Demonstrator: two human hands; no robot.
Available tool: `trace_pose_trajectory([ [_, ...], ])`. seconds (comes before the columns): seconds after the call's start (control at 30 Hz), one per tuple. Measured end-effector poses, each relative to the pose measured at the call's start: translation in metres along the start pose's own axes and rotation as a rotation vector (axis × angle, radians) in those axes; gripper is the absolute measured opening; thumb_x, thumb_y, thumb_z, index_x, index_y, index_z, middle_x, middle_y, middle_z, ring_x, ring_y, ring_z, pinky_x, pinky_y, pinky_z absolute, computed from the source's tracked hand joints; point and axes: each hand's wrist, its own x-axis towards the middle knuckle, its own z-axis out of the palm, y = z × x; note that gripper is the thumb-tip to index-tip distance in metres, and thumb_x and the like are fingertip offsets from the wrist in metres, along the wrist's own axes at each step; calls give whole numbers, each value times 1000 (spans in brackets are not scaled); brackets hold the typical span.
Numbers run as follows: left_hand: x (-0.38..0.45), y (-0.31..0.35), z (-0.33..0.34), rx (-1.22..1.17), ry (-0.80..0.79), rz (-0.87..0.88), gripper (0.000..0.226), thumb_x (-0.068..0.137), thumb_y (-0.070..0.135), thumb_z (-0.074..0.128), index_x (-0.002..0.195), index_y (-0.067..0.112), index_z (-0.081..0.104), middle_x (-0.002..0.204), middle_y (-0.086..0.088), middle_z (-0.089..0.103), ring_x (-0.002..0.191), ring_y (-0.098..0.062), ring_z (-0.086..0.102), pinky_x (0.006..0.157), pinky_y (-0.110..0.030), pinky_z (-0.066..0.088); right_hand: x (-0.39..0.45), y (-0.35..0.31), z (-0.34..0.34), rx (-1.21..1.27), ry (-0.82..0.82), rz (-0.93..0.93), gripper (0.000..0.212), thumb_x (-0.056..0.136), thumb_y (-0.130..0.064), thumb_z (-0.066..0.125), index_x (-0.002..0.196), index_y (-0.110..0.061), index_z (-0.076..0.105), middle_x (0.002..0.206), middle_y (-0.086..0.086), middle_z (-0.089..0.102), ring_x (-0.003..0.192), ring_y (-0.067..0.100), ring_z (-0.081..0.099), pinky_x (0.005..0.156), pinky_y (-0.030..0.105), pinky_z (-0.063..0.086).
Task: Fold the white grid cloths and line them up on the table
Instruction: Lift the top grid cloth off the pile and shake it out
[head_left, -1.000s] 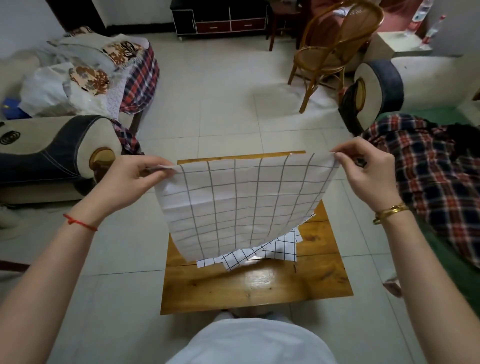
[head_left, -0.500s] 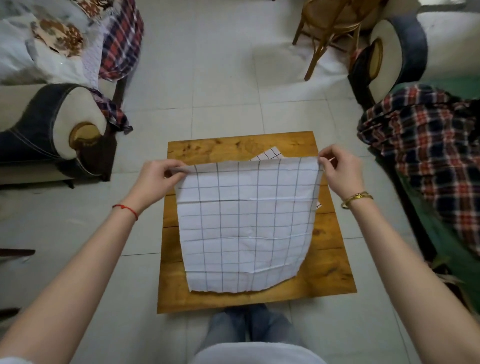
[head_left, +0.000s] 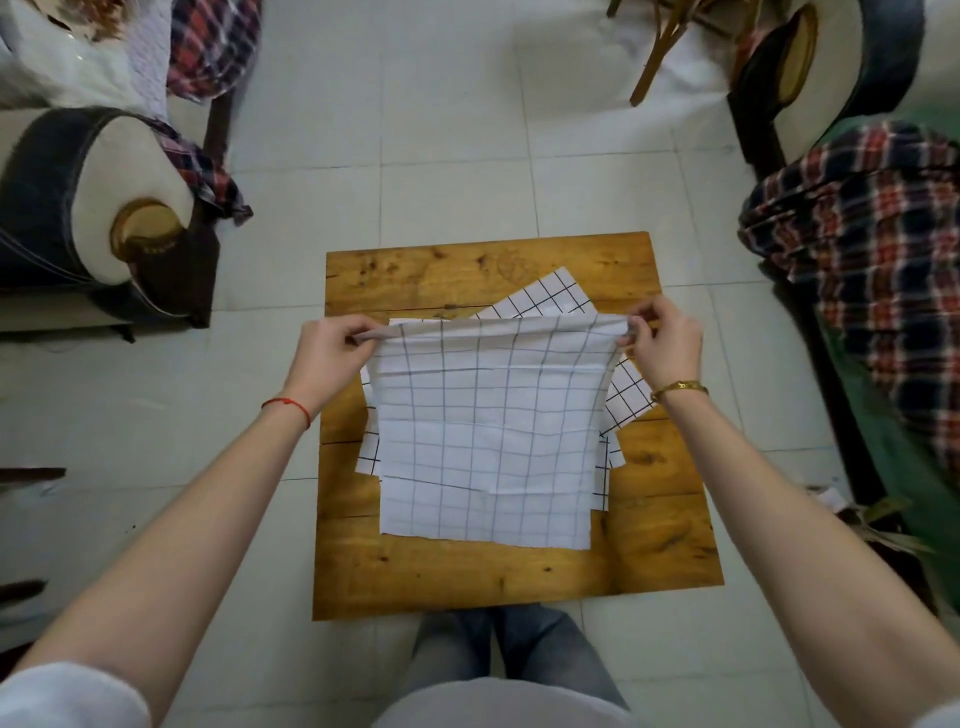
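Note:
A white grid cloth (head_left: 483, 441) is stretched over the wooden table (head_left: 467, 577), its near edge lying on the boards. My left hand (head_left: 332, 358) pinches its far left corner and my right hand (head_left: 662, 343) pinches its far right corner, both just above the tabletop. Under it lie more white grid cloths (head_left: 545, 299), poking out at the far right, the right side and the left edge.
A sofa arm (head_left: 98, 208) stands to the left of the table. A plaid blanket (head_left: 872, 249) covers seating on the right. Wooden chair legs (head_left: 660, 57) are at the back right. My knees (head_left: 514, 654) sit under the table's near edge. Tiled floor surrounds the table.
Both hands have lowered the cloth from hanging in the air onto the table, over the other cloths. The camera has tilted down.

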Motion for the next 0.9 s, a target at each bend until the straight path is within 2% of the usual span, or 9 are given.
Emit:
trace_pose_trajectory([
  [0.07, -2, -4, 3, 2, -8, -15, 19, 89, 11, 65, 102, 23, 74, 88, 17, 65, 83, 9, 57, 75, -4, 41, -4, 6, 3, -8, -3, -2, 23, 88, -4, 54, 79, -25, 56, 68, -7, 65, 61, 6, 68, 67, 40, 59],
  [0.17, -9, -9, 8, -4, -19, -33, 22, 88, 11, 66, 99, 28, 73, 86, 21, 64, 82, 8, 59, 76, -2, 40, -15, 10, 6, -22, 0, -24, 20, 89, -3, 55, 80, -21, 57, 72, 2, 68, 64, 9, 68, 66, 40, 58],
  [0.3, -18, -19, 13, -7, -8, -56, 17, 87, 10, 68, 99, 19, 76, 92, 7, 70, 86, -7, 60, 80, -11, 42, -29, 14, 8, 21, -8, -47, 16, 90, -3, 55, 81, -17, 58, 75, 5, 68, 67, 10, 68, 67, 35, 58],
  [0.47, -37, -36, 23, -37, -55, -105, 17, 88, 10, 67, 93, 24, 76, 93, 7, 72, 88, -2, 61, 84, -16, 46, -55, 25, 10, 53, -96, -27, 11, 92, -5, 56, 87, -14, 62, 78, 1, 69, 72, 11, 70, 69, 31, 58],
  [0.57, -53, -50, 38, 4, -86, -128, 20, 88, 8, 66, 89, 25, 76, 100, 4, 73, 95, -9, 64, 92, -26, 49, -76, 38, 14, -6, -149, -20, 10, 91, -5, 57, 86, -13, 62, 79, 0, 70, 71, 6, 68, 71, 25, 55],
  [0.73, -85, -78, 71, 55, -150, -155, 28, 85, 2, 65, 91, 27, 75, 108, 2, 71, 106, -16, 61, 96, -30, 47, -108, 74, 33, -133, -272, -62, 9, 89, -7, 59, 88, -15, 63, 88, -3, 68, 77, 12, 65, 69, 34, 56],
  [0.9, -104, -107, 104, 141, -188, -145, 24, 85, 4, 65, 95, 23, 77, 120, 0, 66, 117, -22, 49, 102, -37, 40, -136, 109, 56, -213, -302, -120, 10, 90, -8, 57, 91, -17, 61, 100, -2, 57, 79, 11, 59, 69, 31, 56],
])
